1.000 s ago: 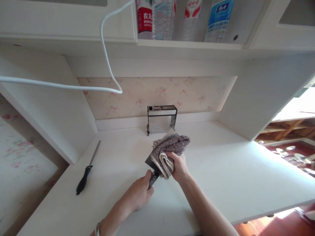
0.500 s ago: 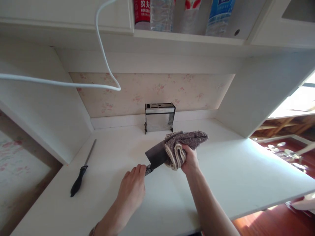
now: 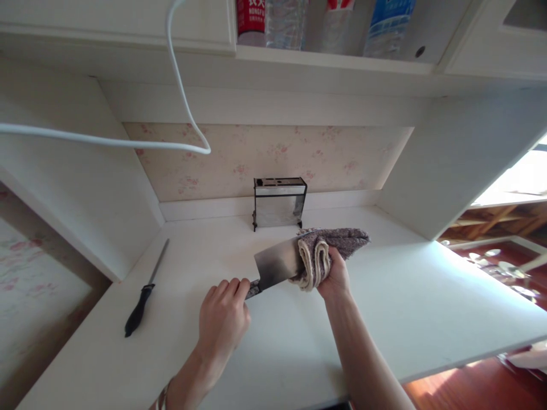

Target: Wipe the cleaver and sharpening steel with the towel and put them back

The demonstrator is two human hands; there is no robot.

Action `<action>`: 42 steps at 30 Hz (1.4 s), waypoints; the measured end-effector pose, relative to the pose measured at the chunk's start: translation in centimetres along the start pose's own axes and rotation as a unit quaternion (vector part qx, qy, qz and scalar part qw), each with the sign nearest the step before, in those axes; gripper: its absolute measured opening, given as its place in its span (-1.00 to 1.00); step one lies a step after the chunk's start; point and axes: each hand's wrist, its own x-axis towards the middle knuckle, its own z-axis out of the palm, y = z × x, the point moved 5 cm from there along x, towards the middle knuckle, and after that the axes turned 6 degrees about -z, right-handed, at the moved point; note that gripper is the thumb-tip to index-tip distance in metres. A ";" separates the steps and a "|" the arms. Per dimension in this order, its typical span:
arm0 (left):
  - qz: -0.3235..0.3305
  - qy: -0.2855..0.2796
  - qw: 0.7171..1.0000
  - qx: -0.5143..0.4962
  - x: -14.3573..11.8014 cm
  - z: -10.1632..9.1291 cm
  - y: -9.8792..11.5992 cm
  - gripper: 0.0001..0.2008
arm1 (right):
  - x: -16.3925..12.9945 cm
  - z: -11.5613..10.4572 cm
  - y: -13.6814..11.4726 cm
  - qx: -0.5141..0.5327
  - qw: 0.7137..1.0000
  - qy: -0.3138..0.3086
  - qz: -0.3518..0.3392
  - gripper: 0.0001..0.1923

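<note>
Above the middle of the white countertop (image 3: 384, 307), a cleaver (image 3: 277, 266) is held by its dark handle in the left hand (image 3: 222, 319), whose fingers are curled shut around the grip. The broad blade is turned with its flat side toward the camera and points up and to the right. Its far end is wrapped in a folded grey-brown cloth (image 3: 325, 253), which is clasped by the right hand (image 3: 335, 276); the fingers are closed on the bundle, pressing it against the blade. Just behind the cloth, against the floral back wall, a metal knife rack (image 3: 278, 202) is stood upright. Well apart on the left of the counter, a black-handled sharpening steel (image 3: 145, 290) is laid flat. A white cable (image 3: 179, 91) is looped overhead, and bottles (image 3: 325, 23) are lined along the upper shelf.
</note>
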 end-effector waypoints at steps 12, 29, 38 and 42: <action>-0.231 -0.176 0.809 -0.512 0.7 3.4 -3.8 -0.86 | -0.3 0.8 1.3 0.131 0.988 0.000 0.079 -0.76; -0.295 -0.389 0.398 -0.777 -2.5 7.1 1.4 -0.81 | -9.0 5.9 5.9 -0.060 0.959 -0.221 0.170 -0.63; -0.247 -0.354 0.492 -0.756 -1.5 5.4 1.2 -0.71 | -7.0 4.4 6.0 -0.057 0.970 -0.149 0.185 -0.71; -0.227 -0.358 0.553 -0.717 -1.1 4.9 1.2 -0.63 | -6.4 3.8 5.8 -0.052 0.973 -0.130 0.186 -0.70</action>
